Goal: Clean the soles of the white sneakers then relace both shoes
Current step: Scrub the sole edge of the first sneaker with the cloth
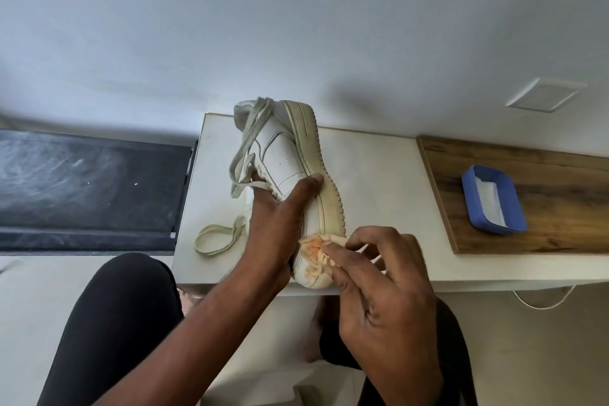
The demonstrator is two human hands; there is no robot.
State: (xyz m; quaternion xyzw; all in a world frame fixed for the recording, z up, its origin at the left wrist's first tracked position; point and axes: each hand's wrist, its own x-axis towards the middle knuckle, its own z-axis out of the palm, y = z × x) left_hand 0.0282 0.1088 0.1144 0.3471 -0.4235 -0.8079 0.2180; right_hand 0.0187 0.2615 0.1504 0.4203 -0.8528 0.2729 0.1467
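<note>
White table (379, 175), left hand (280, 217) gripping sneaker (286, 148), right hand (385, 287) pinching cloth (316, 254) against its toe

A white leather sneaker (283, 155) with a yellowed rubber sole lies on its side on a white tabletop (379, 175), and the left hand (276, 224) grips its upper. At the sneaker's toe, the right hand (382, 287) pinches a crumpled pale orange cloth (316, 249) against the sole. Well to the sneaker's right, a blue rectangular plastic tub (494, 229) sits on a brown wooden board (560, 208).
</note>
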